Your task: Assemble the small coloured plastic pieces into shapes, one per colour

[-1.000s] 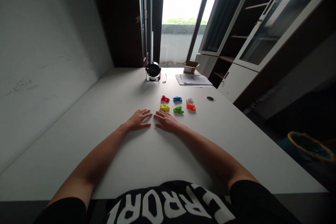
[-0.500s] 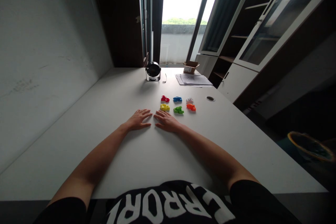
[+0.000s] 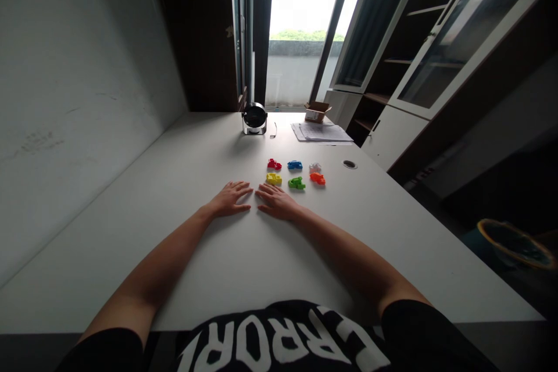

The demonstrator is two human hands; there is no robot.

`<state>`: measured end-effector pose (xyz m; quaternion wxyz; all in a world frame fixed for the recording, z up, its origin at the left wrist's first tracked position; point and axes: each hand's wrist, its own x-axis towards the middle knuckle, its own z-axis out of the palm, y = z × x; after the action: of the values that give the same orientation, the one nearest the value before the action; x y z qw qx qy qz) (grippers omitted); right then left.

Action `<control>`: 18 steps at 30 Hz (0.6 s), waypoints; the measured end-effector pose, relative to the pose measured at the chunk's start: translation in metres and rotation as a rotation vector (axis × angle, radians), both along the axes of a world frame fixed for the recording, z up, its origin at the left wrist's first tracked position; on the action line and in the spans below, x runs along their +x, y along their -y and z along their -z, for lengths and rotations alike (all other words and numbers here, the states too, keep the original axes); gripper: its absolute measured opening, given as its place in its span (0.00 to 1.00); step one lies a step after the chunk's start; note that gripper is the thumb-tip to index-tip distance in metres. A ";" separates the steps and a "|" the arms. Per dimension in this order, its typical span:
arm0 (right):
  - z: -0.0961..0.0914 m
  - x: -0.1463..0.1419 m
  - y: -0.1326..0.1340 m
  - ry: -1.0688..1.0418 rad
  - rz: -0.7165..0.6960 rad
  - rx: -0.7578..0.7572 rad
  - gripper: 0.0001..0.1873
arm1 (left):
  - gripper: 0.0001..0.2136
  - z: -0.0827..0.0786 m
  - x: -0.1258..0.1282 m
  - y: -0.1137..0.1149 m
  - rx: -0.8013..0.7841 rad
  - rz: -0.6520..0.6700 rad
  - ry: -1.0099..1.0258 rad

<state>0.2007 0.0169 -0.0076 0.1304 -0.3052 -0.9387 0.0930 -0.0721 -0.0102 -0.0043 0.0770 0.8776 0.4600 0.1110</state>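
My left hand (image 3: 232, 198) lies flat on the white table with its fingers stretched out, holding nothing. Beside it my right hand (image 3: 276, 202) rests palm down, fingers extended, a small gap between the two. Just beyond my right hand's fingers is a yellow toy vehicle (image 3: 274, 178). In the same near row sit a green toy (image 3: 297, 183) and an orange toy (image 3: 317, 178). Behind them are a red toy (image 3: 274, 164), a blue toy (image 3: 294, 165) and a whitish toy (image 3: 314, 167). The small plastic toys look like vehicles; their exact kinds are hard to make out.
A round black device on a stand (image 3: 254, 118) is at the table's far side. Papers (image 3: 323, 132) lie at the far right beside an open cardboard box (image 3: 316, 111). A cable hole (image 3: 349, 164) is set in the table (image 3: 209, 290). A wall borders the left, cabinets the right.
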 end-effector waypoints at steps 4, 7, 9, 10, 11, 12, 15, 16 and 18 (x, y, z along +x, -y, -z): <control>0.000 0.000 0.000 0.005 0.000 0.002 0.36 | 0.34 0.001 0.000 -0.001 -0.003 0.003 -0.002; 0.000 0.000 -0.001 0.003 0.000 0.004 0.36 | 0.33 0.002 -0.001 -0.001 0.000 0.001 0.002; 0.001 0.000 -0.001 -0.002 0.001 0.002 0.36 | 0.33 0.002 -0.001 -0.001 0.002 0.001 0.006; 0.001 -0.001 0.000 -0.005 0.001 0.001 0.36 | 0.33 0.002 -0.001 -0.001 0.003 0.000 0.008; 0.001 -0.001 0.000 -0.007 0.001 -0.001 0.36 | 0.34 0.002 -0.001 -0.001 0.003 0.001 0.009; 0.001 -0.001 0.000 -0.009 0.000 -0.003 0.36 | 0.34 0.001 -0.001 0.000 0.003 0.002 0.008; 0.002 -0.001 -0.001 -0.015 0.000 -0.007 0.35 | 0.34 0.001 -0.001 0.000 0.006 0.006 0.004; 0.002 -0.001 -0.001 -0.016 0.001 -0.007 0.35 | 0.33 0.001 -0.001 -0.001 0.007 0.006 0.003; 0.003 0.000 -0.001 -0.018 0.001 -0.005 0.36 | 0.33 0.001 -0.001 -0.001 0.009 0.006 0.004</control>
<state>0.2004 0.0178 -0.0103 0.1381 -0.3049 -0.9372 0.0981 -0.0728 -0.0095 -0.0055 0.0744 0.8790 0.4568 0.1147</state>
